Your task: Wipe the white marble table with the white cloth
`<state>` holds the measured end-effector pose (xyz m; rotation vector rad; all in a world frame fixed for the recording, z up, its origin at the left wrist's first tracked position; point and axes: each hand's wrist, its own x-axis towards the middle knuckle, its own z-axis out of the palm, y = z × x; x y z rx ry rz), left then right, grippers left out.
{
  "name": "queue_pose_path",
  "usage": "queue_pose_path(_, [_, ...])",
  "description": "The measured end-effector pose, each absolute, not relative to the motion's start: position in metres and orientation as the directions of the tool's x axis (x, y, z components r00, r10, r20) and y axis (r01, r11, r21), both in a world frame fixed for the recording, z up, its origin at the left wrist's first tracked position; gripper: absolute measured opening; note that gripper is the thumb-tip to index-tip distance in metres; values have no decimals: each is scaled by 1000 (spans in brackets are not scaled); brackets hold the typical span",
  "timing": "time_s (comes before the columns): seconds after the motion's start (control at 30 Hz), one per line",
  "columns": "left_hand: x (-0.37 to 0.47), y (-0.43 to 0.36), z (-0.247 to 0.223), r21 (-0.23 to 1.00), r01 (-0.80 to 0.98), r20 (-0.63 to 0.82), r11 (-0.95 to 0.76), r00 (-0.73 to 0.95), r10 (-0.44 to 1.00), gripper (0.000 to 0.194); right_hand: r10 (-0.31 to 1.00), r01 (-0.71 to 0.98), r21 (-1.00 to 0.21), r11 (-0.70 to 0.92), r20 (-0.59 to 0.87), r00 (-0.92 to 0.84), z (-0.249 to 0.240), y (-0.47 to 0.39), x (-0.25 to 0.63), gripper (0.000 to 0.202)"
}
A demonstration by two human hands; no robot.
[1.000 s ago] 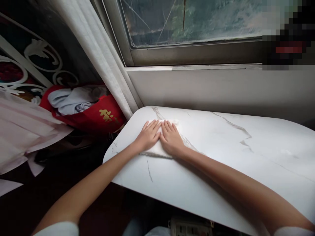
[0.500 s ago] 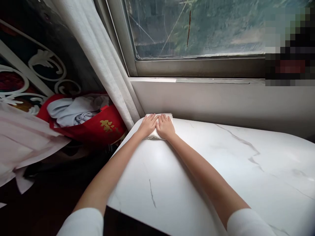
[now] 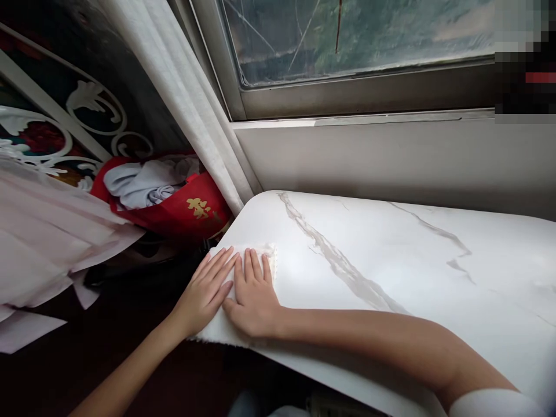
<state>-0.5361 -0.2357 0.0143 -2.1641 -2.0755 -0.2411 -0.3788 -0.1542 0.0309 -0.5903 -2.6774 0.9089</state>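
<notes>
A white cloth lies flat at the near left corner of the white marble-patterned table. Both palms press down on it, side by side. My left hand rests on the cloth's left part with its fingers stretched out, close to the table's left edge. Just right of it, my right hand lies flat with fingers extended and the thumb pointing toward the left hand. The cloth's fringed lower edge reaches the table's front edge. What lies under the palms is hidden.
A window with a metal frame stands above a pale wall behind the table. A light curtain hangs at the far left corner. A red bag holding pale cloth and a pink fabric sit left of the table.
Both hands have slid the cloth from the table's far left corner toward me, to the near left corner. My right elbow is now bent further outward. The view has shifted slightly.
</notes>
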Motion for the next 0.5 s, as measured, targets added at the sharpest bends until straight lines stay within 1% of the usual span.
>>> queue_pose_path(0.07, [-541, -227, 13, 22, 999, 191, -43, 38, 981, 52, 466, 308, -634, 710, 95, -880, 31, -147, -383, 70])
queue_pose_path(0.13, [-551, -203, 11, 26, 999, 186, -42, 36, 982, 53, 500, 338, -610, 717, 111, -859, 29, -129, -393, 63])
queue_pose_path(0.2, [-563, -167, 10, 27, 999, 188, -37, 31, 982, 53, 550, 386, -558, 734, 155, -821, 25, -101, -406, 59])
queue_pose_path(0.33, [-576, -74, 9, 37, 999, 169, -13, 6, 986, 52, 639, 507, -435, 744, 241, -730, 15, -29, -427, 58])
queue_pose_path(0.4, [-576, -31, 11, 49, 999, 153, 7, -14, 988, 51, 674, 565, -391, 727, 249, -695, 12, 5, -433, 58])
queue_pose_path(0.5, [-571, 15, 15, 54, 998, 134, 18, -25, 991, 49, 736, 644, -362, 673, 250, -629, 10, 41, -437, 57])
